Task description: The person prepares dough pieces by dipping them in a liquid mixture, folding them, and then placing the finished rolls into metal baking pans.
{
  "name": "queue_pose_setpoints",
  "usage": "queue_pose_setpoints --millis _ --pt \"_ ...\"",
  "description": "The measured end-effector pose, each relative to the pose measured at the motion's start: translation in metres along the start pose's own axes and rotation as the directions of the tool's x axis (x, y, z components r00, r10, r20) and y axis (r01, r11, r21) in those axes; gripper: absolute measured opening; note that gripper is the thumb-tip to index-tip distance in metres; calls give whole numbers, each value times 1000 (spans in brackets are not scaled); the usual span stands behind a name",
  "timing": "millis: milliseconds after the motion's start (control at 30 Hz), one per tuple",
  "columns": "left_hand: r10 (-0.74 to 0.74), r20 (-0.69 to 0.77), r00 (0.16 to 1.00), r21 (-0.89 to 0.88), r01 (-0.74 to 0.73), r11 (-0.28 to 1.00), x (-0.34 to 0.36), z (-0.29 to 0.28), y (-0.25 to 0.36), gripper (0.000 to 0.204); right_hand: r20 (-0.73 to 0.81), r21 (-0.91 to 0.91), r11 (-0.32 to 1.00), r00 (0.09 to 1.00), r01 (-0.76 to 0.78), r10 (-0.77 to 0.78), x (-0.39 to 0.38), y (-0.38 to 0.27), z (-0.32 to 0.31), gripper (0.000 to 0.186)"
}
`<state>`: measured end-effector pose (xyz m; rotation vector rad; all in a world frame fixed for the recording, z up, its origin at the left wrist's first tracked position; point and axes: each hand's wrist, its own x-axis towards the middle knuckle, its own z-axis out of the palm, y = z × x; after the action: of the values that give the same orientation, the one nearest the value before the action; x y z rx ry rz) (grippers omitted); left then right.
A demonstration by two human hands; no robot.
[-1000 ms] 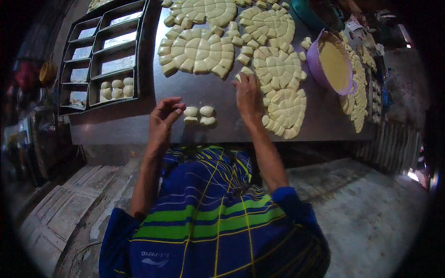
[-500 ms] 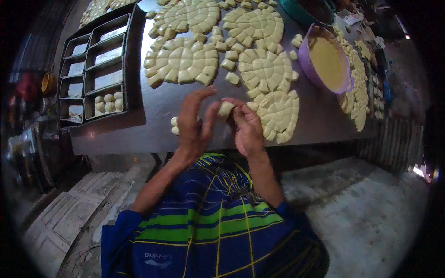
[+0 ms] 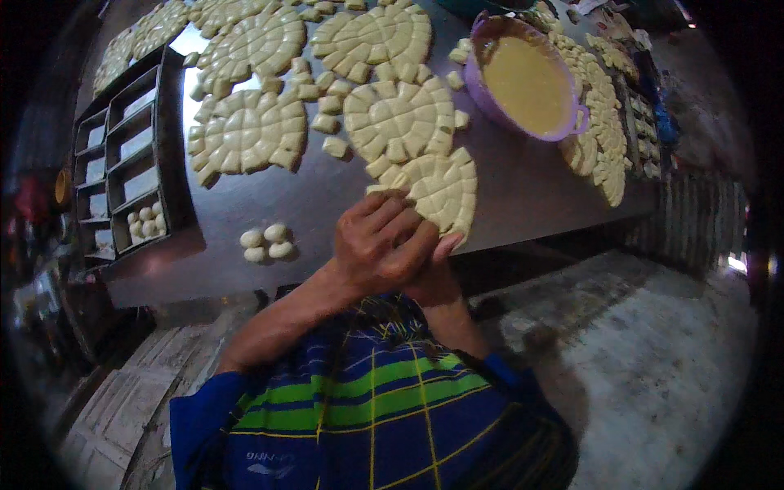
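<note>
My left hand [image 3: 376, 241] curls its fingers over my right hand [image 3: 433, 282] near the table's front edge. Whatever lies between them is hidden, as are most of my right fingers. Just beyond them is a scored, cut dough slab [image 3: 441, 192], with more slabs [image 3: 245, 131] and loose cut pieces [image 3: 335, 147] farther back. Several small rounded dough balls [image 3: 278, 233] sit on the steel table [image 3: 523, 212] to the left of my hands.
A black divided metal tray [image 3: 186, 212] at the left holds several dough balls [image 3: 147, 222] in one compartment. A purple bowl [image 3: 482, 82] of pale yellow liquid stands at back right, beside more dough [image 3: 604, 155]. A teal vessel [image 3: 461, 6] is partly visible behind.
My hands came together, a dough piece visible between them half a second ago; now my left hand has closed over it and my right hand. The view has shifted, moving the tray leftward in frame.
</note>
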<state>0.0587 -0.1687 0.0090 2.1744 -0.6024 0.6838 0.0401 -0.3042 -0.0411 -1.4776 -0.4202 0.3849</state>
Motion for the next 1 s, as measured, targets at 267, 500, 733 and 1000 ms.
queue_pose_setpoints --millis 267,500,733,1000 --pt "-179 400 899 -583 400 707 17 69 -11 61 70 739 654 984 -161 162 -13 15 -111 35" --pt "-506 536 676 -425 733 531 -18 50 -34 30 -118 -547 807 974 -225 192 96 -92 -297 35" --pt "-795 356 491 -378 854 358 -46 20 -43 22 338 -805 589 869 68 361 179 -59 -357 31" --pt "-856 282 433 -388 868 311 -62 19 -34 17 358 -848 530 729 -8 584 191 -42 -373 29"
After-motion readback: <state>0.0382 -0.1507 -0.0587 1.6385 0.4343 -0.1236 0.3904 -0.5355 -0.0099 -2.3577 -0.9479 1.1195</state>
